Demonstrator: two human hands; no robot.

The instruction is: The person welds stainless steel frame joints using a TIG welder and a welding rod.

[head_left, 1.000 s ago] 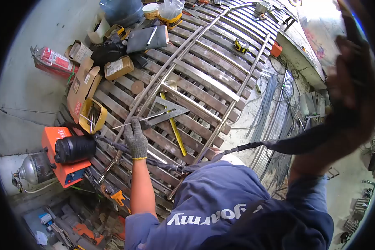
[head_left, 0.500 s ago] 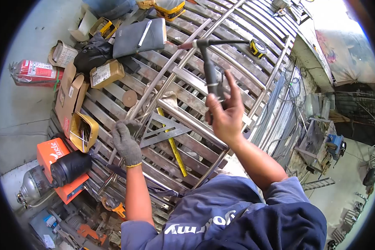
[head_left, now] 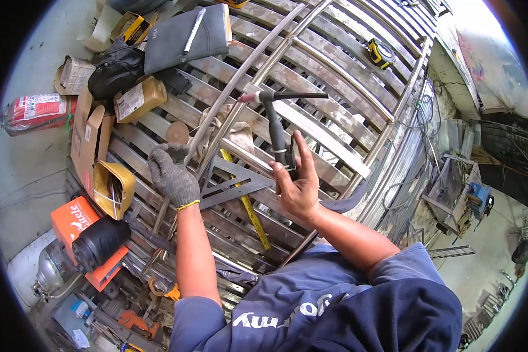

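A black welding torch [head_left: 277, 132] with a pinkish nozzle and a long black back cap is held upright in my bare right hand [head_left: 299, 186]; one finger is stretched up along it. My left hand [head_left: 175, 177], in a grey knitted glove, has its fingers bent together beside a metal tube of the frame; whether it holds anything is hidden. Under both hands a shiny tubular metal frame [head_left: 340, 81] rests on the slatted metal bench [head_left: 217, 67]. Between the hands lie a grey triangular square [head_left: 234, 186] and a yellow ruler [head_left: 252, 220].
Upper left are a dark notebook [head_left: 185, 44] with a pen, a small carton [head_left: 141, 100] and a wrapped red cylinder [head_left: 40, 112]. A yellow container [head_left: 112, 189] and an orange machine [head_left: 76, 220] stand at left. A tape measure [head_left: 381, 53] lies at upper right.
My right hand has moved left and down with the torch, its nozzle nearer the frame's left tubes. The gloved left hand has shifted slightly up and left. The view has shifted.
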